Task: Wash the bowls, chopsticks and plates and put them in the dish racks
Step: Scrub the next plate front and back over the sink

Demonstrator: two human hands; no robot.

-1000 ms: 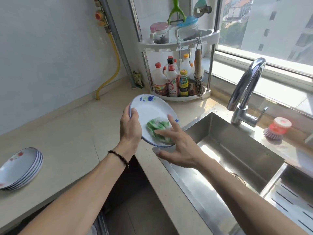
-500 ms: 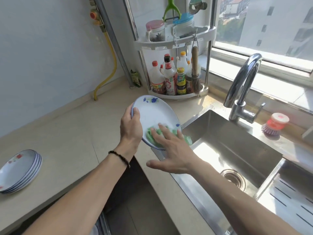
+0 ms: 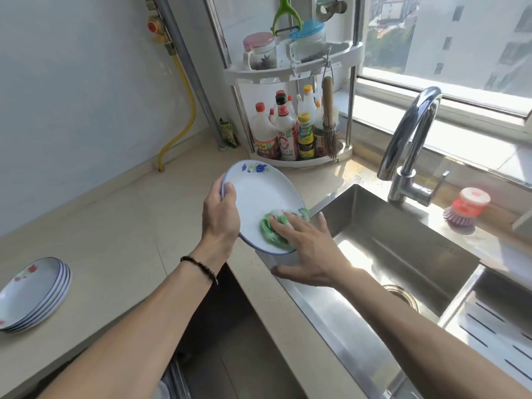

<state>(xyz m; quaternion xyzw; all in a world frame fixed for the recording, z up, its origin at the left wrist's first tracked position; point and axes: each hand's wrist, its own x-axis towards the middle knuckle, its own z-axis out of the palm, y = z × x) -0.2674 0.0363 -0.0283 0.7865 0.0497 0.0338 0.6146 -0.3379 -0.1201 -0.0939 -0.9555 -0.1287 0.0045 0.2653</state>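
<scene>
My left hand (image 3: 220, 216) grips the left rim of a white plate with blue flowers (image 3: 259, 194), tilted up over the counter edge beside the sink (image 3: 403, 254). With flat, spread fingers my right hand (image 3: 308, 249) presses a soapy green cloth (image 3: 273, 228) against the plate's lower right part. A stack of several plates with red flowers (image 3: 31, 292) lies on the counter at the far left.
A corner rack with sauce bottles (image 3: 290, 133) stands behind the plate. The tap (image 3: 408, 148) arches over the sink, a red dish brush (image 3: 466, 208) sits right of it. A slotted drain tray (image 3: 495, 332) fills the right basin. A yellow hose (image 3: 184, 105) runs down the wall.
My right hand has slid the green cloth around the plate's lower part, from its middle toward the lower right edge. The left hand keeps its grip on the plate.
</scene>
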